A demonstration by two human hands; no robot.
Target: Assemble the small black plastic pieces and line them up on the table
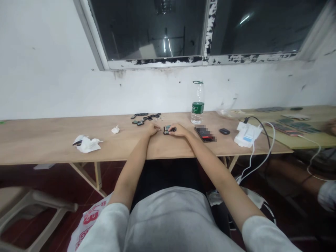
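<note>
Both my arms reach forward onto a long wooden table (pixel 52 140). My right hand (pixel 177 130) is closed in a pinch on a small dark part (pixel 167 130) that rests on the tabletop. My left hand (pixel 153 129) lies just left of that part with its fingers curled and a fingertip pointing at it; whether it holds anything is too small to tell. Behind the hands lies a cluster of several similar small dark parts (pixel 145 118).
A plastic water bottle (pixel 197 105) stands right of the hands, then a phone (pixel 204 134), a small black case (pixel 224 131) and a white charger with cables (pixel 247 135). Crumpled tissues (pixel 86 144) lie left. Another person's hand (pixel 332 126) shows at far right.
</note>
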